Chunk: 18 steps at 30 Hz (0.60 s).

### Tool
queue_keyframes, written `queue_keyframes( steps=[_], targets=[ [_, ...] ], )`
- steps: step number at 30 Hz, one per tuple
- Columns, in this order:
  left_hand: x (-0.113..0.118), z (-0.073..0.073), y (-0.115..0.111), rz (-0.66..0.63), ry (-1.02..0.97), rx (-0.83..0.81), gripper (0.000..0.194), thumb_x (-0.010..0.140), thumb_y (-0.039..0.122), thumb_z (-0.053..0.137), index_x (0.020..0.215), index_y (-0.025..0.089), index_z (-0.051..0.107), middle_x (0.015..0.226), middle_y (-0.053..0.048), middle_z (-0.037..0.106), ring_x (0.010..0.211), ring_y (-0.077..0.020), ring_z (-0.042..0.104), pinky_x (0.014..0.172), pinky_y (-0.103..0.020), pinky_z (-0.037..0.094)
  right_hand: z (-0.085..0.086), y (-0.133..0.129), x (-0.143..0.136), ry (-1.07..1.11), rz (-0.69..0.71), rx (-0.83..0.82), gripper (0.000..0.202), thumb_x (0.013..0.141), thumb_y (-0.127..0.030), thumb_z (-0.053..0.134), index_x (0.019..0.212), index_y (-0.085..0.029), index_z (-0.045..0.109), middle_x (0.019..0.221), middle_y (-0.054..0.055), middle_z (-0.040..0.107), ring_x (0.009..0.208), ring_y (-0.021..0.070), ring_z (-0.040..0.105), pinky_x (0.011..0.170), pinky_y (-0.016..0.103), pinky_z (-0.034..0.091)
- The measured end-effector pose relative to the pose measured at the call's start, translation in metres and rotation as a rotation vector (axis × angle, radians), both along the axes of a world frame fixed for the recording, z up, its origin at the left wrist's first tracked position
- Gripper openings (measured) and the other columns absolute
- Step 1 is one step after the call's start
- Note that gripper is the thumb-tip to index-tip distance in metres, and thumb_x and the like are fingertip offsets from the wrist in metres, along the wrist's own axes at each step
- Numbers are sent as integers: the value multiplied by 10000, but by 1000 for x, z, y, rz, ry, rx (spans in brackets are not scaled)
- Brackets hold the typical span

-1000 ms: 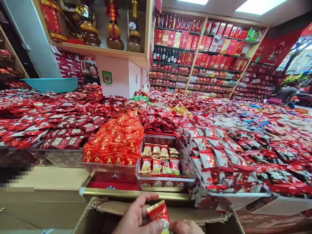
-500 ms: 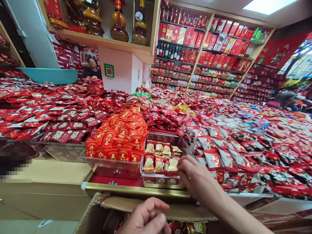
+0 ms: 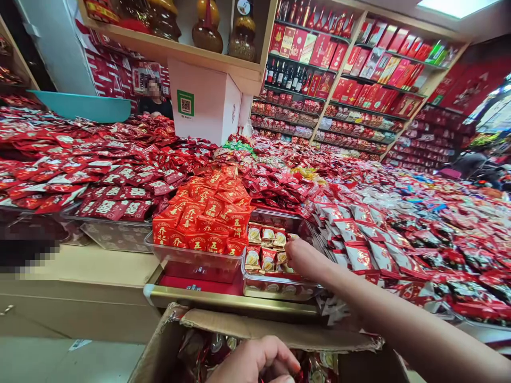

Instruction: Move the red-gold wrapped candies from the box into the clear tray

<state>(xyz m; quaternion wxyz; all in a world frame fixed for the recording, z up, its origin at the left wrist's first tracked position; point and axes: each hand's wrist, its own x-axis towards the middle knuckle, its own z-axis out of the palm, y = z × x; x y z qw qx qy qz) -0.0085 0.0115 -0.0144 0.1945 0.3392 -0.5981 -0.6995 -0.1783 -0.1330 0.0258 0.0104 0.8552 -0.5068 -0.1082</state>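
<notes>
My right hand (image 3: 301, 258) reaches into the clear plastic tray (image 3: 279, 290) at the centre, fingers pressed together over the right side of the gold-and-red packets (image 3: 268, 259); what they hold, if anything, is hidden. Below, my left hand (image 3: 259, 361) is over the open cardboard box (image 3: 247, 323), its fingers curled, and whatever lies between them cannot be made out. Inside the box are wrapped packets (image 3: 319, 367) in red and gold. Beside the tray, orange-red packets (image 3: 205, 215) are heaped in another clear tray.
White-and-red packets (image 3: 359, 252) lie right of the tray, dark red ones (image 3: 120, 205) left. A brass-coloured rail (image 3: 227, 302) runs along the counter front. A person (image 3: 155, 101) is behind the counter, near a teal basin (image 3: 83, 106).
The view has shifted, so the counter sits further right and slightly higher. My right hand has moved deeper over the tray's packets. My left hand has moved lower, over the box's contents.
</notes>
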Motion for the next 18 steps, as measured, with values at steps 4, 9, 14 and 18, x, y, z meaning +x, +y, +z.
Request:
queue_keyframes(
  steps=[4, 9, 14, 18],
  targets=[
    [-1, -1, 2, -46, -39, -72, 316, 768, 368, 518, 977, 136, 570, 747, -8, 550, 679, -113, 471, 630, -214, 355, 3, 0, 0, 82, -12, 124, 142, 624, -110, 547, 694, -98, 669, 712, 94, 661, 639, 156, 569, 474, 213, 314],
    [-1, 1, 6, -50, -126, -102, 301, 761, 323, 515, 1002, 152, 575, 812, -35, 615, 715, -136, 521, 640, -222, 393, 9, -7, 5, 130, -40, 150, 109, 630, -123, 606, 701, -89, 681, 697, 103, 664, 642, 165, 583, 491, 211, 328],
    [6, 0, 8, -121, -364, -323, 314, 780, 362, 492, 1056, 238, 578, 967, -53, 645, 861, -224, 576, 731, -289, 420, 40, 21, 4, 43, -10, 6, 189, 756, -147, 471, 750, -103, 655, 809, 124, 645, 701, 167, 572, 580, 235, 368],
    [16, -18, 12, -182, -484, -500, 318, 758, 338, 521, 1060, 261, 582, 995, -73, 632, 931, -272, 559, 791, -334, 392, 48, 88, -5, -287, 106, 111, 215, 729, -133, 442, 606, -174, 614, 629, 20, 606, 541, 107, 491, 519, 221, 359]
  ],
)
